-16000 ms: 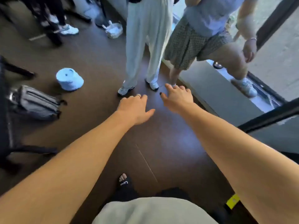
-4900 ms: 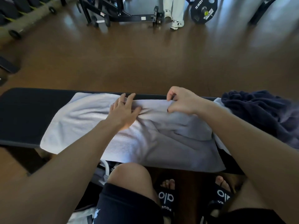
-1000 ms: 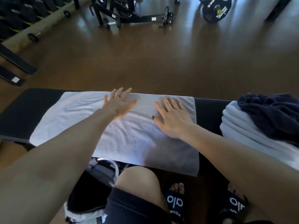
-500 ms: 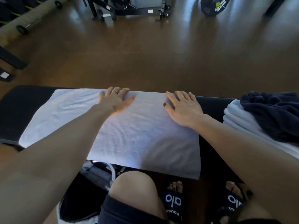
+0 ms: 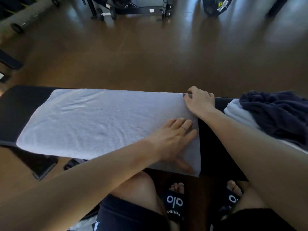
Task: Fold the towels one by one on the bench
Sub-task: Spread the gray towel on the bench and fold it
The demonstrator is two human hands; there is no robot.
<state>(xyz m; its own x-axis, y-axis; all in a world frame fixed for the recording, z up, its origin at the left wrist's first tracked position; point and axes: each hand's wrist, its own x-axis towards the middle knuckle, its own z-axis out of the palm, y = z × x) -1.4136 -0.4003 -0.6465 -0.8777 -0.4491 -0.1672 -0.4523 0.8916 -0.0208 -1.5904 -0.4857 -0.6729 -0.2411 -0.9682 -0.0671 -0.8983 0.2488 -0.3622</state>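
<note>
A white towel [image 5: 103, 120] lies flat along the black bench [image 5: 25, 104], and its near edge hangs a little over the side of the bench. The left hand [image 5: 173, 139] rests on the right end of the towel with straight fingers, palm down, the thumb spread toward the near corner (a thin ring is on one finger). The right hand [image 5: 198, 101] is at the far right corner of the towel; its fingers are curled there and seem to pinch the edge. Further right on the bench, apart from this towel, a dark blue towel [image 5: 275, 112] lies crumpled on top of a folded white towel [image 5: 236, 114]. Behind the bench is the brown floor [image 5: 150, 55].
</note>
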